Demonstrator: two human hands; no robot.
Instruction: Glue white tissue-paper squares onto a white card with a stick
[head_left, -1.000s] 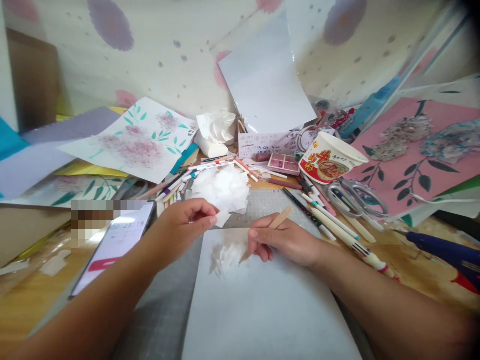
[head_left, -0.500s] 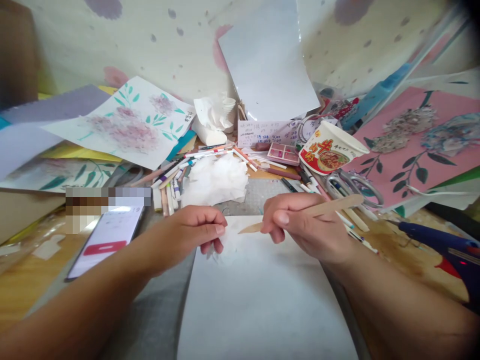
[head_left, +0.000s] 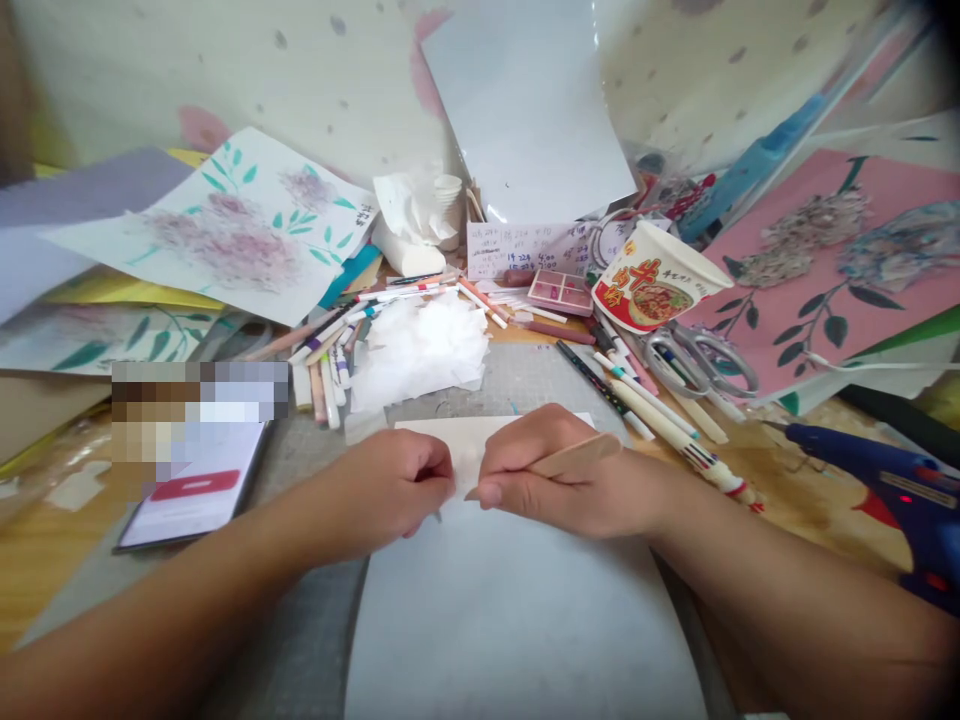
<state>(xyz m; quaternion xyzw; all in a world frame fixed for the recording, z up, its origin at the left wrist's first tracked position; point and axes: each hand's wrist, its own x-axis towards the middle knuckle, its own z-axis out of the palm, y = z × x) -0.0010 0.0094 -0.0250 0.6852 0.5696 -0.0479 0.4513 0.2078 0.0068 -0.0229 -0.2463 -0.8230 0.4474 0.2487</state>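
My right hand (head_left: 555,475) is closed around a flat wooden craft stick (head_left: 577,457), whose tip just shows past the thumb, low over a large white sheet of paper (head_left: 517,620). Close beside it on the left, my left hand (head_left: 409,485) has its fingers pinched together above the upper part of the same sheet. What those fingers hold, if anything, is hidden; a small greyish bit shows under them. Beyond the hands lies a pile of thin white torn-edged sheets (head_left: 420,350).
A phone (head_left: 195,490) lies at left. Several pens and markers (head_left: 330,370) ring the pile. A noodle cup (head_left: 652,280), scissors (head_left: 697,360) and a blue glue gun (head_left: 870,470) stand or lie at right. Floral pictures (head_left: 247,225) lean at the back left.
My right hand has moved left and down with the stick, close to my left hand. My left hand has curled tighter. The whole view has shifted slightly.
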